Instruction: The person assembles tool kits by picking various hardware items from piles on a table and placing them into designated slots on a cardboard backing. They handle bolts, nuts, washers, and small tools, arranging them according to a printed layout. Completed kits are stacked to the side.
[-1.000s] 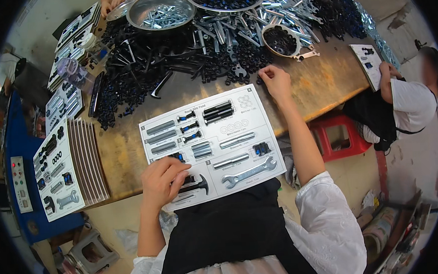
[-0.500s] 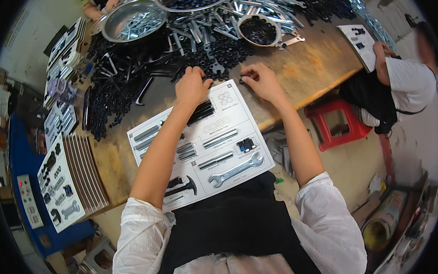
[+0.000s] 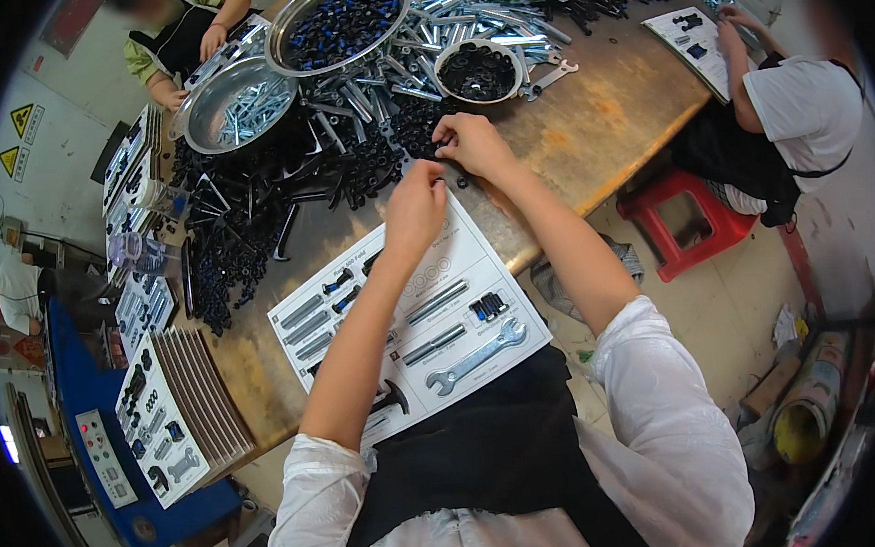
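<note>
A white printed card (image 3: 482,271) lies tilted in front of me, its lower edge against my black apron. On it I see metal tubes, black bolts, a black hook-shaped part and an open-ended wrench (image 3: 478,356). My left hand (image 3: 417,210) is over the card's upper part with its fingers closed; what they hold, if anything, is hidden. Just beyond the card's top corner, my right hand (image 3: 477,146) pinches its fingertips at the edge of the loose black nuts (image 3: 416,124). Any piece between those fingertips is too small to make out. My left forearm covers the card's middle.
Behind my hands are heaped metal tubes (image 3: 437,18), a bowl of blue-and-black bolts (image 3: 342,29), a bowl of short tubes (image 3: 284,132) and a bowl of black rings (image 3: 480,70). Stacked cards (image 3: 199,388) stand left. Co-workers sit at far left and right, near a red stool (image 3: 654,215).
My left hand has drawn back over the card's top. My right hand has moved left to the black nuts. The whole view has shifted, showing more of the far-left co-worker.
</note>
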Demonstrator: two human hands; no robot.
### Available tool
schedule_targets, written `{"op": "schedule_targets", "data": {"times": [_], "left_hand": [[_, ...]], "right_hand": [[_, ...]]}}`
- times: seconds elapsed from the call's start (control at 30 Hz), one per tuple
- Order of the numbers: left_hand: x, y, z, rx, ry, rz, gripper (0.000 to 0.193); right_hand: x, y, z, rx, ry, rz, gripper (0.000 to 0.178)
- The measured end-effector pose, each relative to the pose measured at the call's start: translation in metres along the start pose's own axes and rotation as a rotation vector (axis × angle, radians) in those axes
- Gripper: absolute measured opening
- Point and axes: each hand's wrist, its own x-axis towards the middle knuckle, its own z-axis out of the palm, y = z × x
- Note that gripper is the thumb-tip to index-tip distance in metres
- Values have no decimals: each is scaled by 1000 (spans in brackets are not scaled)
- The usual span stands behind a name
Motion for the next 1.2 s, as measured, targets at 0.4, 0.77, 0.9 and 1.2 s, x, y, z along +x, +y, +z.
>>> {"op": "schedule_targets", "data": {"times": [0.4, 0.77, 0.9, 1.2], "left_hand": [[8, 2, 30, 179, -91, 47, 19], [14, -4, 23, 170, -79, 133, 25], [4, 8, -23, 53, 13, 62, 37], [-52, -11, -33, 349, -100, 127, 63]], "right_hand": [[-59, -6, -33, -104, -93, -92, 28], [-71, -26, -30, -144, -28, -33, 22], [-73, -31, -26, -157, -42, 29, 24], [-70, -42, -20, -2, -194, -56, 27]]}}
